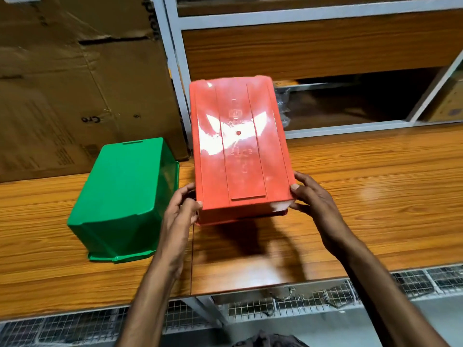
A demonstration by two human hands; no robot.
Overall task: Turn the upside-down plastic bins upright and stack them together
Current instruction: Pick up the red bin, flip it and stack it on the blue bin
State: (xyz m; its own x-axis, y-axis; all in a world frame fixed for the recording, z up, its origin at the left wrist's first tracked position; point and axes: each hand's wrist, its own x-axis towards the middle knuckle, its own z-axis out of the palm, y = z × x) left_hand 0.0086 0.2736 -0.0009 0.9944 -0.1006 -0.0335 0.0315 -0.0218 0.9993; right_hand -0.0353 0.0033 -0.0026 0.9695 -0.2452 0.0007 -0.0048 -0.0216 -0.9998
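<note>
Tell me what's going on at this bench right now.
A person grips a red rectangular plastic bin, still bottom-up, by its near corners, the left hand on one and the right hand on the other. Its near end looks raised off the wooden table. A green rectangular plastic bin sits upside down beside it, untouched. Neither bin is upright or stacked yet.

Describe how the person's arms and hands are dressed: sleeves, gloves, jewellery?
Both the left hand and the right hand are bare: no gloves, no rings or watch showing. The forearms are uncovered down to the picture's edge; no sleeve is in view.
</note>
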